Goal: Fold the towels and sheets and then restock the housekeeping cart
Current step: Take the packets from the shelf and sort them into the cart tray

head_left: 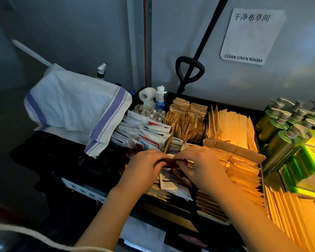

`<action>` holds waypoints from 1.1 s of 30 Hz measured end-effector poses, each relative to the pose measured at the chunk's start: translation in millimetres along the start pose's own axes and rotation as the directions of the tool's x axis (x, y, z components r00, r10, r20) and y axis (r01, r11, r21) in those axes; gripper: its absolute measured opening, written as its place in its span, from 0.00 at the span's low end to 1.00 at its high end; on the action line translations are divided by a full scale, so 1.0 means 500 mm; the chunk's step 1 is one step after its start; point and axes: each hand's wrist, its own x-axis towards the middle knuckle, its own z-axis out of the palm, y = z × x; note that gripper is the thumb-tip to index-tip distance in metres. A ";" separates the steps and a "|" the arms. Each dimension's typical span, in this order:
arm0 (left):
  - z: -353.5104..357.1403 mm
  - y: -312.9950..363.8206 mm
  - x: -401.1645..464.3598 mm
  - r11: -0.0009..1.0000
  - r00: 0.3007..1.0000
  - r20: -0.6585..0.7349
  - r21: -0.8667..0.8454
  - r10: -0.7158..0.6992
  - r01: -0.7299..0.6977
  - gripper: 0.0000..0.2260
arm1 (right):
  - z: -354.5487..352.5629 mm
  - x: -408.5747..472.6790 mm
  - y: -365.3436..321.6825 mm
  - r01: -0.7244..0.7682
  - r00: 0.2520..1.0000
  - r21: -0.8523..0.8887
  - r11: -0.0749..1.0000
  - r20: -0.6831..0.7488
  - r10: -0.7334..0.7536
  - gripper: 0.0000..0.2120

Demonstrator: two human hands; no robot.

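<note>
Both my hands are over the top tray of the housekeeping cart (173, 206). My left hand (144, 170) and my right hand (202, 164) together pinch a small stack of dark red-brown sachets (173, 162) above a compartment of mixed sachets (171, 182). A white towel with purple stripes (76, 108) lies bunched on the cart's left side, over dark cloth.
The tray holds white-and-red packets (144, 131), brown paper packets (185, 117), yellow-lit paper packets (244, 171), small bottles and a toilet roll (146, 96). Green pump bottles (284, 128) stand at right. A black handle (189, 70) leans on the wall under a "CLEAN LINEN ROOM" sign (244, 58).
</note>
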 end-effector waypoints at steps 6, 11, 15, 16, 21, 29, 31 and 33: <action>-0.025 -0.026 -0.008 0.997 0.998 0.045 -0.061 -0.049 0.051 0.10 | 0.006 0.033 -0.012 -0.114 0.992 0.193 0.975 0.075 0.101 0.05; -0.025 -0.029 -0.008 0.990 0.997 0.069 -0.144 0.014 -0.004 0.14 | 0.007 0.045 -0.028 -0.089 0.995 0.181 0.979 0.061 0.079 0.08; -0.061 -0.043 0.005 0.991 0.993 -0.098 -0.112 0.068 -0.079 0.12 | 0.017 0.068 -0.069 0.026 0.998 0.232 0.972 -0.062 -0.012 0.08; -0.077 -0.050 0.006 0.987 0.989 -0.128 -0.133 0.072 -0.089 0.11 | 0.021 0.076 -0.079 0.038 0.997 0.267 0.963 -0.079 -0.017 0.08; -0.158 -0.118 -0.019 0.952 0.982 -0.180 -0.306 -0.049 -0.008 0.09 | 0.061 0.124 -0.123 0.001 1.000 0.289 0.957 -0.005 0.000 0.08; -0.215 -0.212 -0.096 0.936 0.953 -0.240 -0.337 -0.186 0.098 0.13 | 0.139 0.170 -0.220 0.063 0.998 0.340 0.938 0.004 -0.068 0.06; -0.224 -0.227 -0.106 0.931 0.947 -0.262 -0.356 -0.187 0.085 0.14 | 0.149 0.178 -0.234 0.065 0.998 0.328 0.942 0.000 -0.069 0.05; -0.220 -0.239 -0.111 0.920 0.952 -0.231 -0.379 -0.200 0.101 0.14 | 0.156 0.180 -0.240 0.071 0.996 0.277 0.958 0.035 -0.084 0.05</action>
